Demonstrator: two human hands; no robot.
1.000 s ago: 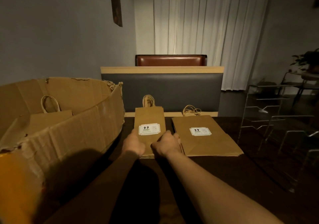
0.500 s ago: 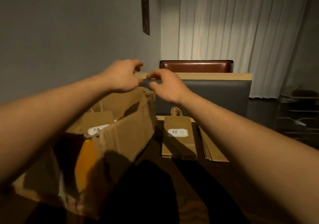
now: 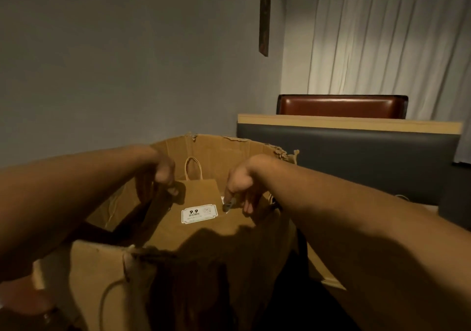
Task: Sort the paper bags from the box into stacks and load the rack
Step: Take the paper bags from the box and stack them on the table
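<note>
Far left, at nine o'clock: a forearm reaching in over the torn rim of the cardboard box point(image 3: 107, 261). At its end, near ten o'clock of the box opening, left hand point(image 3: 164, 175), fingers curled down and apparently pinching the upper left edge of the top paper bag point(image 3: 201, 218); whether the pinch has truly closed on the paper, hard to tell in the dim light.

Centre: that bag lying flat inside the box, twisted paper handle point(image 3: 193, 168) pointing to twelve o'clock, white label point(image 3: 200, 214) facing up. More brown paper beneath it, probably further bags, though the count stays hidden in shadow.

Toward two o'clock of the opening: right hand point(image 3: 239, 185), fingers drooping onto the bag's upper right corner, fingertips touching or nipping the edge. Grip not clear enough to call.

Far right, at three o'clock and beyond the box: dark booth back with wooden cap point(image 3: 349, 121), red seat top and pale curtain behind. Stacks and rack out of view.

Judgement on the step in hand, lifting one bag out for sorting: best done by taking only the top sheet at both upper corners, raising evenly so the paper stays flat, clearing the ragged cardboard rim without snagging the handle, and checking size against the label before choosing a stack.
</note>
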